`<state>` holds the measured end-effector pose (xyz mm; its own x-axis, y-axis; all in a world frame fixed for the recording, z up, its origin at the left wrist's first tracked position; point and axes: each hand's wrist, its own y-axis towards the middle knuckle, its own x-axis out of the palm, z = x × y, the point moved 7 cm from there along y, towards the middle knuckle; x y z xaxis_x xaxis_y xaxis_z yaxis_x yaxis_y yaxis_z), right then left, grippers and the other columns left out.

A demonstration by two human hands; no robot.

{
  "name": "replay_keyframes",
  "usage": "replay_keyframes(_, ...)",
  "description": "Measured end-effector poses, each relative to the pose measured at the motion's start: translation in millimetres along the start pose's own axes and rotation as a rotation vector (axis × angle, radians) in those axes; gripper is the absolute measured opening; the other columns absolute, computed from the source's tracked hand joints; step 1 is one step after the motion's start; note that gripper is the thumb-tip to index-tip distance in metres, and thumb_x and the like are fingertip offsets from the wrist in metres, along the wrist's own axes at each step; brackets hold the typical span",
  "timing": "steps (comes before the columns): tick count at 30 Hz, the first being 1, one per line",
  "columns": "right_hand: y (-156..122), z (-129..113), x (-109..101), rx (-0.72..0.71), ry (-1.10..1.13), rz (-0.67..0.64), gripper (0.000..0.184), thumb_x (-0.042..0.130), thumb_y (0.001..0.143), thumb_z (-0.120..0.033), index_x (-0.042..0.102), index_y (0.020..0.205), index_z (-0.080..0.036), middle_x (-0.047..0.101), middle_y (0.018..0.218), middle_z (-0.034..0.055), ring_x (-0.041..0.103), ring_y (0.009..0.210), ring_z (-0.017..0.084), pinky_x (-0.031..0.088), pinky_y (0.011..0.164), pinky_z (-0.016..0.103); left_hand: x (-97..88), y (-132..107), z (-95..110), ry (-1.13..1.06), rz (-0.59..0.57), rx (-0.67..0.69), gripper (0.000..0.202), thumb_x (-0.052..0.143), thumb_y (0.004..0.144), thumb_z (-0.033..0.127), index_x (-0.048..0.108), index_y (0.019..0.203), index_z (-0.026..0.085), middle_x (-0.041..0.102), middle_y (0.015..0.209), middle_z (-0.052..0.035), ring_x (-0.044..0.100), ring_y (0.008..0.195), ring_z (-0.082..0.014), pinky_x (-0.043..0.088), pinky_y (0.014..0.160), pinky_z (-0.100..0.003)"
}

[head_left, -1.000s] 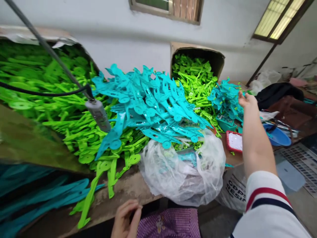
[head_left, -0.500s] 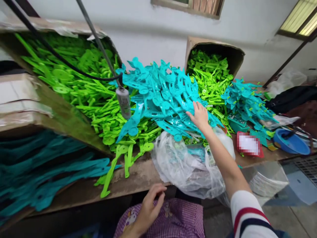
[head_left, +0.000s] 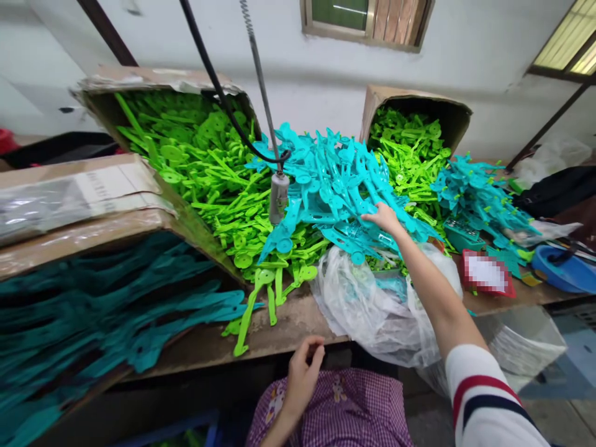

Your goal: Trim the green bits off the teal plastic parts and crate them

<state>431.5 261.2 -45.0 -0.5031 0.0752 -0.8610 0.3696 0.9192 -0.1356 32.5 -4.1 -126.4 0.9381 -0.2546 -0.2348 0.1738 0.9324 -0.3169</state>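
Observation:
My right hand (head_left: 384, 218) reaches forward onto the pile of teal plastic parts (head_left: 335, 186) in the middle of the bench, fingers curled down on one of the pieces. My left hand (head_left: 303, 372) rests near my lap over a purple checked cloth (head_left: 344, 410), at the bench's front edge, with its fingers loosely curled and nothing visible in them. A heap of lime-green plastic parts (head_left: 209, 167) spills from a tipped cardboard box (head_left: 139, 81) to the left of the teal pile.
A hanging tool (head_left: 278, 197) on a cable dangles over the piles. A clear plastic bag (head_left: 377, 304) lies at the bench's front. A second box of green parts (head_left: 410, 136), more teal parts (head_left: 479, 198), a blue bowl (head_left: 559, 270) and a left carton of dark teal parts (head_left: 107, 310) surround them.
My right hand swung from the far right teal heap to the middle teal pile and settled on it. The view turned left. My left hand stayed by my lap.

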Motion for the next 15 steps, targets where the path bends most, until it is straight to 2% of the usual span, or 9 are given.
replay_keyframes(2, 6, -3, -5, -0.021, 0.101, 0.067, 0.068, 0.074, 0.075, -0.053, 0.054, 0.125, -0.012, 0.064, 0.114, 0.0139, 0.060, 0.108, 0.031, 0.048, 0.093, 0.041, 13.4, 14, 17, -0.075, 0.006, 0.025, 0.027, 0.061, 0.088, 0.044, 0.065, 0.101, 0.020, 0.069, 0.101, -0.0078, 0.066, 0.097, -0.0227, 0.053, 0.089, -0.035)
replay_keyframes(5, 11, -10, -25, -0.084, 0.175, 0.260, 0.053, 0.067, 0.080, -0.040, 0.053, 0.122, -0.011, 0.062, 0.115, 0.0154, 0.058, 0.107, 0.029, 0.047, 0.095, 0.044, 39.9, 42, 54, -0.196, -0.026, 0.081, 0.025, 0.063, 0.088, 0.040, 0.064, 0.103, 0.020, 0.068, 0.101, -0.0067, 0.065, 0.095, -0.0201, 0.052, 0.088, -0.033)
replay_keyframes(8, -4, -12, -44, -0.160, 0.165, 0.410, 0.042, 0.057, 0.084, -0.027, 0.051, 0.123, -0.012, 0.061, 0.118, 0.0164, 0.057, 0.109, 0.028, 0.045, 0.098, 0.045, 59.0, 71, 96, -0.365, -0.022, 0.140, 0.028, 0.068, 0.085, 0.036, 0.061, 0.106, 0.020, 0.064, 0.099, -0.0050, 0.063, 0.089, -0.0170, 0.053, 0.082, -0.030)
replay_keyframes(10, -35, -2, -53, -0.216, 0.117, 0.446, 0.039, 0.051, 0.087, -0.024, 0.050, 0.125, -0.014, 0.061, 0.122, 0.0156, 0.058, 0.112, 0.028, 0.046, 0.099, 0.044, 57.8, 85, 118, -0.472, -0.013, 0.188, 0.035, 0.072, 0.082, 0.034, 0.059, 0.113, 0.022, 0.062, 0.103, -0.0043, 0.063, 0.090, -0.0152, 0.053, 0.084, -0.029)
replay_keyframes(12, -88, 20, -61, -0.272, 0.035, 0.472, 0.036, 0.047, 0.091, -0.024, 0.051, 0.127, -0.017, 0.059, 0.130, 0.0144, 0.057, 0.119, 0.027, 0.047, 0.100, 0.041, 42.7, 90, 129, -0.542, -0.020, 0.219, 0.045, 0.075, 0.080, 0.033, 0.056, 0.120, 0.024, 0.060, 0.109, -0.0046, 0.063, 0.091, -0.0144, 0.053, 0.084, -0.029)
replay_keyframes(15, -194, 70, -62, -0.306, -0.158, 0.478, 0.028, 0.044, 0.095, -0.022, 0.057, 0.120, -0.022, 0.053, 0.143, 0.0103, 0.053, 0.128, 0.025, 0.048, 0.101, 0.038, 5.8, 81, 115, -0.596, -0.069, 0.167, 0.063, 0.080, 0.075, 0.033, 0.051, 0.131, 0.030, 0.058, 0.118, -0.0064, 0.065, 0.090, -0.0156, 0.055, 0.081, -0.030)
